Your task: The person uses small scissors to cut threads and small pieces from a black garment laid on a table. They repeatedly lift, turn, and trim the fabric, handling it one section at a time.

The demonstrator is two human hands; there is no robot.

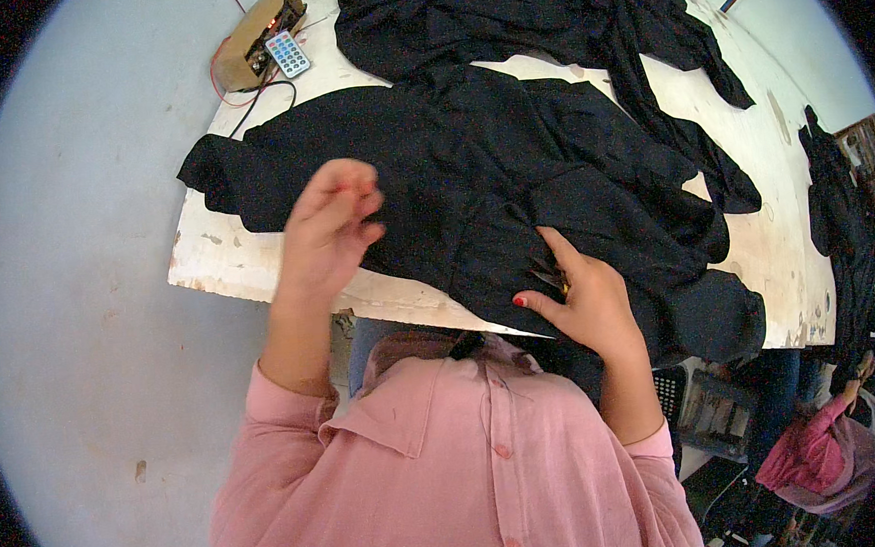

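Observation:
A black cloth garment (379,137) lies spread and wrinkled over the near part of the table. Above its left part my left hand (334,225) is raised, slightly blurred, its fingers curled in toward the thumb. Whether anything thin is between them cannot be made out. My right hand (589,299) rests on the garment near the table's front edge, forefinger and thumb stretched forward. Small thread snips (548,271) with dark blades and a brassy part sit in this hand, their rear hidden by the palm and fingers.
More black garments (482,20) are heaped at the table's far side. A brown box with wires (255,42) and a small remote control (288,54) stand at the far left corner of the pale, worn table (226,248). Another person (819,451) is at lower right.

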